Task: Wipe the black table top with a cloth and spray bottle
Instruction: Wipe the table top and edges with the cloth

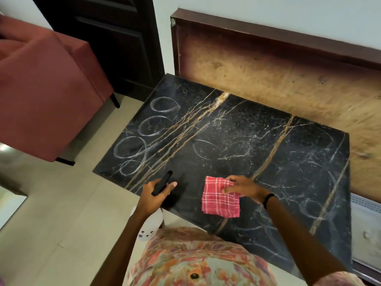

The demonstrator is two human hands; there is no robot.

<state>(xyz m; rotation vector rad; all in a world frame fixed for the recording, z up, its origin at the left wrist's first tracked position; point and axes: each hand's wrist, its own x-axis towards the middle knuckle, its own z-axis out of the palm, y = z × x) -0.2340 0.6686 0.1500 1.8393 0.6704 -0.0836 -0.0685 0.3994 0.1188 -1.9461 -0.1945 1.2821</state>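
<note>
left arm: reaches forward from near-left | left hand point(153, 195): fingers curled round spray bottle point(161, 183), index finger straight | right arm: extends forward, wrist bent inward | right hand point(244, 187): fingertips pinch cloth point(219, 200)

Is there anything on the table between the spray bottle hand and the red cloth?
No. In the head view, only bare black table top separates the left hand from the cloth.

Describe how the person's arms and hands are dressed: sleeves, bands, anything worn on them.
Both forearms are bare, with no gloves on either hand. The right hand has a thin black band round its wrist. The left hand and its wrist carry nothing that shows. At the bottom edge, a short sleeve in a pink, orange and pale green floral print appears on the right arm, matching the shirt.
</note>
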